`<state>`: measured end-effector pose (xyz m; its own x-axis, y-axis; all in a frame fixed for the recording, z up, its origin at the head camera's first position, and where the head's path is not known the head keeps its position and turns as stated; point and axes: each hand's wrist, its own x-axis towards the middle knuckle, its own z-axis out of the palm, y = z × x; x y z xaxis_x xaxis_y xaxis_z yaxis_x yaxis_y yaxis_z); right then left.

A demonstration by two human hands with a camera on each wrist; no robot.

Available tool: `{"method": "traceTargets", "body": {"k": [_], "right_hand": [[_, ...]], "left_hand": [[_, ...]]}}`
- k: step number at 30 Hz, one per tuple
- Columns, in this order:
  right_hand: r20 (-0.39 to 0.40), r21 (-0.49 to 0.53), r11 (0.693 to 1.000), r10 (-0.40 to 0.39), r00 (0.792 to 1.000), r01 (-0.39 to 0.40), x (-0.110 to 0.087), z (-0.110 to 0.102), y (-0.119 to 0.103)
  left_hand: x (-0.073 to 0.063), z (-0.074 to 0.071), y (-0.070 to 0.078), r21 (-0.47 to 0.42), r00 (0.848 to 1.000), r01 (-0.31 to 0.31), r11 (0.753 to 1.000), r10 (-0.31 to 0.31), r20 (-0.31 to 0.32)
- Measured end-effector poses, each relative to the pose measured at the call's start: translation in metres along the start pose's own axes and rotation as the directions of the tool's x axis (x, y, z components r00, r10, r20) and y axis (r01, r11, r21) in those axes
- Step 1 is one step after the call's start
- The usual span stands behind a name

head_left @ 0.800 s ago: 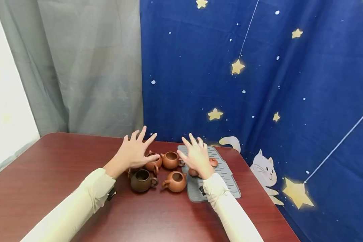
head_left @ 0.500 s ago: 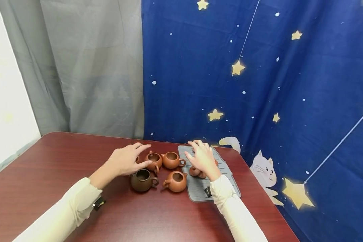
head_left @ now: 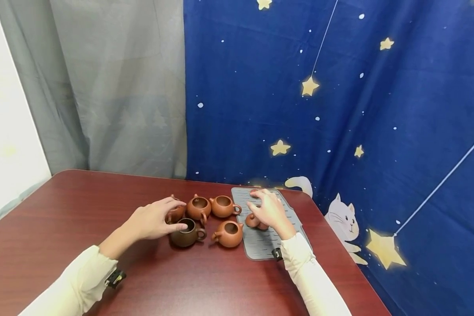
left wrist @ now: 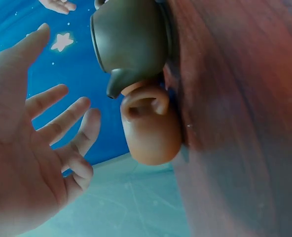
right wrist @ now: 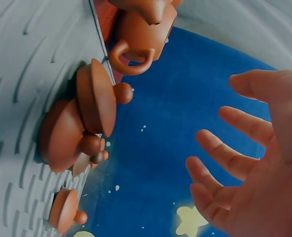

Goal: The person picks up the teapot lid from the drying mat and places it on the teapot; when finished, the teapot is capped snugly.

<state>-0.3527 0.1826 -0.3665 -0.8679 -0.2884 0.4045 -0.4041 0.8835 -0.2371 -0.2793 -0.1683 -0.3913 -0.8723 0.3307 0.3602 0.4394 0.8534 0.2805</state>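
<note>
My left hand (head_left: 152, 220) hovers over the left side of a cluster of small lidless clay teapots, its thumb overlapping the mouth of the dark brown teapot (head_left: 184, 237) in the head view. In the left wrist view that hand's relaxed fingers (left wrist: 62, 123) are apart from the dark teapot and from a reddish-brown teapot (left wrist: 153, 133) behind it. Above a grey ribbed mat (head_left: 256, 251) is my right hand (head_left: 271, 211), loosely bent and holding nothing. Several round-knobbed clay lids lie on that mat, one lid (right wrist: 95, 98) leaning on another lid (right wrist: 62, 136).
More reddish-brown teapots, a middle teapot (head_left: 199, 208), a back teapot (head_left: 222, 206) and a front teapot (head_left: 229, 235), stand left of the mat. A dark red wooden table (head_left: 205, 281) bears everything. Behind its back edge hang a grey curtain (head_left: 130, 87) and a blue starry curtain (head_left: 253, 87).
Both hands have come down from a raised, finger-spread pose. The left hand has drawn back to the left and the right hand slightly rightward; the leftmost teapot now shows. Teapots have not moved.
</note>
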Motion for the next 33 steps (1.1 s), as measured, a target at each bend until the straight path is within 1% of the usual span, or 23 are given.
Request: {"method": "traceTargets", "body": {"k": [5,9,16,19,21,28,33], "right_hand": [[0.028,0.038,0.999,0.007,1.0,-0.008,-0.004,0.002,0.006],[0.055,0.071,0.997,0.027,0.998,-0.031,-0.007,0.003,0.01],[0.055,0.11,0.992,0.049,0.997,-0.055,-0.01,0.006,0.018],[0.058,0.142,0.987,0.064,0.996,-0.072,-0.012,0.007,0.02],[0.055,0.161,0.984,0.068,0.996,-0.076,-0.012,0.007,0.022],[0.035,0.191,0.979,0.064,0.997,-0.07,-0.014,0.009,0.034],[0.05,0.226,0.967,0.108,0.993,-0.117,-0.012,0.01,0.044]], "left_hand": [[-0.005,0.003,-0.005,-0.048,0.999,-0.021,0.999,0.023,0.047],[-0.008,0.006,-0.007,-0.081,0.996,-0.038,0.996,0.044,0.073],[-0.009,0.012,-0.007,-0.082,0.993,-0.044,0.996,0.052,0.104],[-0.011,0.014,-0.007,-0.072,0.992,-0.03,0.997,0.038,0.119],[-0.012,0.015,-0.007,-0.068,0.993,-0.022,0.997,0.03,0.117],[-0.01,0.016,-0.005,-0.065,0.992,0.01,0.998,-0.002,0.124],[-0.007,0.018,-0.002,-0.081,0.991,0.038,0.996,-0.027,0.131]]}}
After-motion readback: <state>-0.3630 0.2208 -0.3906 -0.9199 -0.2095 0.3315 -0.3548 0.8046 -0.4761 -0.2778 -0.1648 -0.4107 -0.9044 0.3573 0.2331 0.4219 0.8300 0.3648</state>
